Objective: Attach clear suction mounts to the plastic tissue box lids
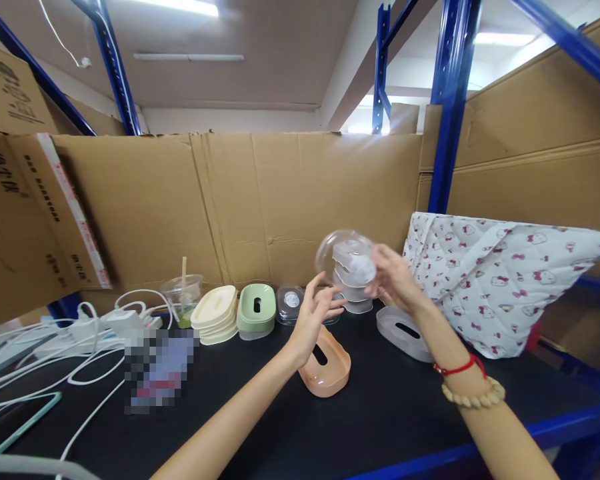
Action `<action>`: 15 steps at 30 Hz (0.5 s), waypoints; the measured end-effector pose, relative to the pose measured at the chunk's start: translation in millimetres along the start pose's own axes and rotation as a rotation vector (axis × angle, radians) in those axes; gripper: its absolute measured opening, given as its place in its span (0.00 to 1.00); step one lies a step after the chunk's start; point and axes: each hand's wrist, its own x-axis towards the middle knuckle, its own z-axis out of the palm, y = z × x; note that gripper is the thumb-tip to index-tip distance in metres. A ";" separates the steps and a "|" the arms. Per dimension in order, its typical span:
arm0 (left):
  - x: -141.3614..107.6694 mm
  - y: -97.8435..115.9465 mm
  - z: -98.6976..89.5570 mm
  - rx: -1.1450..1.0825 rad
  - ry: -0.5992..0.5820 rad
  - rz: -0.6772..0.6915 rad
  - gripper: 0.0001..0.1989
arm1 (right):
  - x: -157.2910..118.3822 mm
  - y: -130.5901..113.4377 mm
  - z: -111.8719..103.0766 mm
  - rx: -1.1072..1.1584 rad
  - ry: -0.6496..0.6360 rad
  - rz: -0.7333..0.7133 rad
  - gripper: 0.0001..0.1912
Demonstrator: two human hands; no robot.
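Observation:
My right hand [393, 277] grips the edge of a clear plastic lid [333, 250], blurred by motion and raised in front of a stack of translucent white pieces [359, 301]. Fingers apart, my left hand [317, 310] hangs just left of the lid and holds nothing. Below it, an orange oval cover with a slot [333, 373] rests on the black table, partly hidden by that hand. A translucent grey slotted cover [403, 337] lies under my right forearm. Behind my left hand sits a clear plastic piece [289, 300].
Left of centre stand a green slotted box [257, 310] and a stack of cream lids [215, 317]. A plastic cup with a straw [185, 293] is behind them. White cables [95, 327] spread over the left side. A patterned quilted cloth [505, 273] hangs at right. Cardboard [300, 200] walls the back.

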 end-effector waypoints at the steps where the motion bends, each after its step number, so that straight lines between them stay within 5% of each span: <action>1: 1.3 1.3 0.5 -0.061 0.033 -0.027 0.32 | -2.1 0.4 7.9 -0.034 -0.106 0.043 0.34; 4: 2.4 4.9 -6.1 -0.136 0.167 -0.062 0.29 | 3.0 6.1 9.3 -0.116 -0.168 0.147 0.31; 9: -4.6 7.9 -37.8 -0.169 0.311 -0.119 0.28 | 25.4 40.9 -47.2 -0.693 0.406 0.229 0.23; 12: -8.6 8.8 -50.5 -0.215 0.363 -0.181 0.24 | 32.2 71.0 -72.3 -1.077 0.395 0.487 0.35; 15: -10.2 10.6 -52.6 -0.238 0.371 -0.207 0.19 | 38.2 95.9 -81.3 -1.198 0.381 0.611 0.42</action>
